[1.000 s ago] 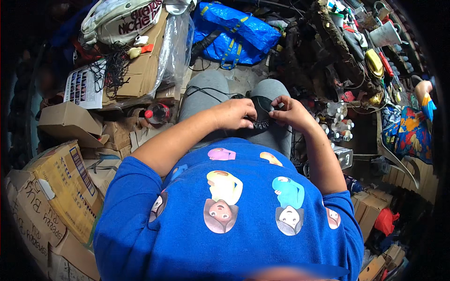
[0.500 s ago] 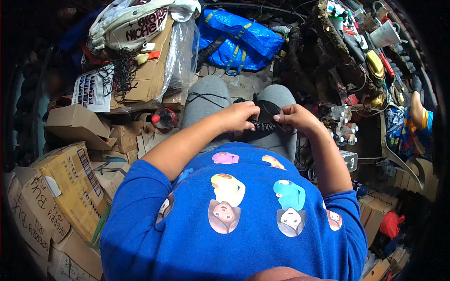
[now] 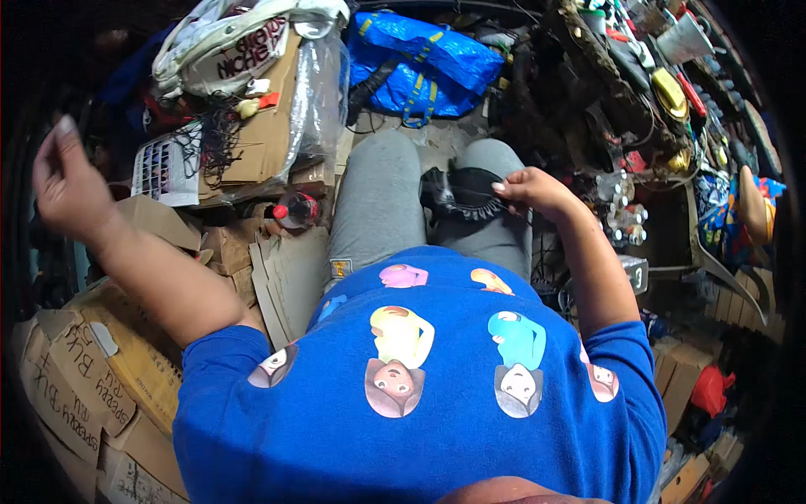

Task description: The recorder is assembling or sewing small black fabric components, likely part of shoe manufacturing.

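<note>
A black curved piece [image 3: 477, 186], which looks like part of a shoe, lies on my right thigh, with a row of pale stitches or loops along its near edge. My right hand [image 3: 531, 191] pinches its right edge between thumb and fingers. Raised far out to the left is my left hand [image 3: 71, 181], well apart from the piece. Its fingers are drawn together, slightly blurred, and whatever they hold is too fine to make out. Something pale and blurred shows at the left end of the black piece.
Cardboard boxes [image 3: 80, 370] stack up on my left, near a bottle with a red cap [image 3: 295, 211]. Ahead lies a blue bag [image 3: 428, 63]. A whitish bag [image 3: 227, 50] rests on cardboard. Small bottles [image 3: 625, 223] stand on the right; another person's arm [image 3: 754, 206] shows beyond.
My left hand has left the black piece and swung far out and up to the left. My right hand has stayed at the piece's right edge.
</note>
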`<action>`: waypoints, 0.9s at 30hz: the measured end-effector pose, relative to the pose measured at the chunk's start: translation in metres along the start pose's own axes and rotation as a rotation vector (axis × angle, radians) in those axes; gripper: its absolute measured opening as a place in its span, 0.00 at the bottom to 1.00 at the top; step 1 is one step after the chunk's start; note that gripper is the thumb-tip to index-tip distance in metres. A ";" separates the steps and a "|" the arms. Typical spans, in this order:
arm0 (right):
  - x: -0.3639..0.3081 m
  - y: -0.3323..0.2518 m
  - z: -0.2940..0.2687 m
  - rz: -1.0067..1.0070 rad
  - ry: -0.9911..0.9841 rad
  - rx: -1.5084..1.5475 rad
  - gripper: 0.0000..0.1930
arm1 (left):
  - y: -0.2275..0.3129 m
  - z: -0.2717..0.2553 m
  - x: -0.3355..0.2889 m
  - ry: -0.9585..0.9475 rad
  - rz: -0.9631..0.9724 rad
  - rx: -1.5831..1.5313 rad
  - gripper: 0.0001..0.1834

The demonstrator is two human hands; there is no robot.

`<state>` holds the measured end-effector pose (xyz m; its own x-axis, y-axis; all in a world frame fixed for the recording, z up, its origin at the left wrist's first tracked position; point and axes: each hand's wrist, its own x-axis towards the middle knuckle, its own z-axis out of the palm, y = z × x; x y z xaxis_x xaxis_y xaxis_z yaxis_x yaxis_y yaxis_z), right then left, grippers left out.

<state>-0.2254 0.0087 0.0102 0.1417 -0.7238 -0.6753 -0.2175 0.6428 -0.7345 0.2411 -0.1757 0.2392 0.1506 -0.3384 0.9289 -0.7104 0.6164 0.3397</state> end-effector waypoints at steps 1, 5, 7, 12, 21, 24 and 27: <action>0.001 -0.005 0.008 0.018 0.008 0.008 0.14 | 0.003 0.001 -0.001 -0.003 0.039 -0.012 0.10; -0.001 0.000 0.031 -0.329 0.427 -0.337 0.12 | 0.047 0.077 -0.101 -0.475 -0.138 -0.480 0.06; -0.023 -0.024 0.036 -0.296 0.518 -0.261 0.16 | 0.105 0.093 -0.149 -1.100 -0.393 -0.544 0.07; -0.023 -0.013 0.036 -0.117 0.146 -0.186 0.21 | 0.149 0.148 -0.278 -1.519 -0.105 -0.860 0.12; -0.095 -0.023 0.015 -0.260 0.220 0.113 0.13 | 0.169 0.187 -0.297 -1.895 -0.260 -0.893 0.12; -0.079 -0.009 0.023 -0.372 0.333 -0.117 0.08 | 0.158 0.191 -0.294 -1.983 -0.349 -1.026 0.10; -0.067 -0.003 0.031 -0.375 0.378 -0.300 0.10 | 0.156 0.195 -0.289 -2.099 -0.499 -1.117 0.12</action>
<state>-0.2044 0.0635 0.0554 -0.0794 -0.9613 -0.2638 -0.4893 0.2682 -0.8299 -0.0471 -0.1208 -0.0051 -0.9608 -0.0414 -0.2743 -0.2762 0.0520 0.9597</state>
